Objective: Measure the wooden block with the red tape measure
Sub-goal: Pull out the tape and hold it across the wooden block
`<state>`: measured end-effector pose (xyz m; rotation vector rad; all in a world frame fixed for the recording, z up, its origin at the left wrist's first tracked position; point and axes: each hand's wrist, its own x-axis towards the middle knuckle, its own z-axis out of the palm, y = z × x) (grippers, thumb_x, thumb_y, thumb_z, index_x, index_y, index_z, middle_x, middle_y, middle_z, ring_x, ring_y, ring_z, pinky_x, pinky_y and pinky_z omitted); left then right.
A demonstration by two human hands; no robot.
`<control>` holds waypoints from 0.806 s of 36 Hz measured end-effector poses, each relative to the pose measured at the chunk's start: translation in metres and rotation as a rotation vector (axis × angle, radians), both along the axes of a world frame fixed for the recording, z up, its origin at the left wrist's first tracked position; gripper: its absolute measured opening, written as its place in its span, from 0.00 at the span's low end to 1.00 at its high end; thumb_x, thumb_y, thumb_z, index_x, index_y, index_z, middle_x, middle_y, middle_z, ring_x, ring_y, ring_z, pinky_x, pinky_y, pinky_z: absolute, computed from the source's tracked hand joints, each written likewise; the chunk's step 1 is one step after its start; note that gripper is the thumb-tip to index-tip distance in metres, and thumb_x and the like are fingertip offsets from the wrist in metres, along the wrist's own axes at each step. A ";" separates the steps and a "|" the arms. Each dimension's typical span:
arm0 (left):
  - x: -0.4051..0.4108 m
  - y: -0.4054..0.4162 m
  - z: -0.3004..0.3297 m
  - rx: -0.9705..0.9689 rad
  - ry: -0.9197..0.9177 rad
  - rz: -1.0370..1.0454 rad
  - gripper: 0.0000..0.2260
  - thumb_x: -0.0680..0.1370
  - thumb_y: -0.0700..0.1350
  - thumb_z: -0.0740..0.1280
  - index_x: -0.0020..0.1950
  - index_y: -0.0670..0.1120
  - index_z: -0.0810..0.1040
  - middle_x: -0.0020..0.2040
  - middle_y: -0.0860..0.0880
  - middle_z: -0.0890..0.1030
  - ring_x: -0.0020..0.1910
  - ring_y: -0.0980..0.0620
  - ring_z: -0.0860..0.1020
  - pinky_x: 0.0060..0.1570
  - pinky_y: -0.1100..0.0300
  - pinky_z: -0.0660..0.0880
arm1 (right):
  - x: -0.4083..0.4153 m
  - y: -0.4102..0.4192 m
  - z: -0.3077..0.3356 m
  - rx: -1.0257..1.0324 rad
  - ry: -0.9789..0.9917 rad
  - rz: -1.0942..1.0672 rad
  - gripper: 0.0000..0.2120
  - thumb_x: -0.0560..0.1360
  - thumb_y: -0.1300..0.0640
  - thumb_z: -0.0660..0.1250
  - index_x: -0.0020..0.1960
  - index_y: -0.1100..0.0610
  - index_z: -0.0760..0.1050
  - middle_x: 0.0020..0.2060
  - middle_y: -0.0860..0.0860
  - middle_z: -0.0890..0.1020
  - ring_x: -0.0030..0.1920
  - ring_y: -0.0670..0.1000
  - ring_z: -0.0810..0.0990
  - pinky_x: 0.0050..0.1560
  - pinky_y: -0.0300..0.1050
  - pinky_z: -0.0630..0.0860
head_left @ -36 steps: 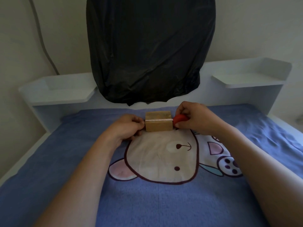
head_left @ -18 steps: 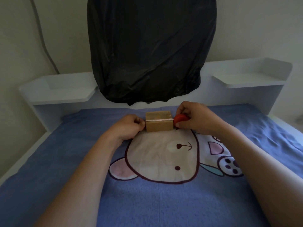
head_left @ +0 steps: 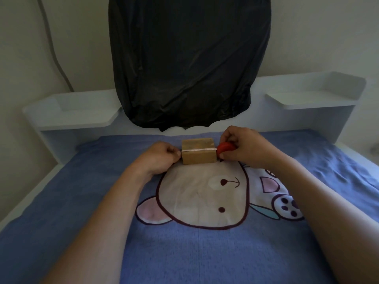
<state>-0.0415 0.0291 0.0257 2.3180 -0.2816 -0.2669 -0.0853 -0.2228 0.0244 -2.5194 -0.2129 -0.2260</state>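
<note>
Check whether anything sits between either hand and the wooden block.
Nothing visible does. The left hand pinches the tape strip against the wooden block at its left edge; the right hand holds the red tape measure at its right edge.

Right hand (head_left: 244, 145) hides most of red tape measure (head_left: 225, 148); markings unreadable.

wooden block (head_left: 198, 154) on bedsheet; red tape measure (head_left: 225, 148) at right end, tape across top
</note>
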 end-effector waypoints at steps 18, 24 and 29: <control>0.000 0.005 0.004 0.119 -0.235 0.021 0.09 0.79 0.48 0.70 0.42 0.48 0.87 0.38 0.51 0.87 0.40 0.55 0.82 0.42 0.57 0.77 | -0.001 0.001 0.000 -0.008 -0.030 0.006 0.13 0.71 0.52 0.76 0.51 0.47 0.75 0.47 0.47 0.82 0.48 0.48 0.80 0.46 0.37 0.74; -0.001 0.003 0.004 0.071 -0.173 0.030 0.12 0.81 0.46 0.68 0.41 0.44 0.86 0.36 0.49 0.86 0.40 0.51 0.84 0.47 0.53 0.80 | -0.002 0.002 0.001 -0.006 -0.035 0.008 0.12 0.71 0.52 0.75 0.50 0.46 0.75 0.47 0.47 0.82 0.48 0.48 0.80 0.47 0.39 0.76; -0.002 0.003 0.004 0.076 -0.213 0.008 0.15 0.83 0.48 0.66 0.42 0.43 0.85 0.36 0.46 0.85 0.40 0.47 0.83 0.48 0.49 0.79 | -0.004 0.002 0.002 0.004 -0.035 0.007 0.12 0.71 0.53 0.75 0.51 0.47 0.75 0.48 0.47 0.83 0.49 0.48 0.80 0.46 0.36 0.73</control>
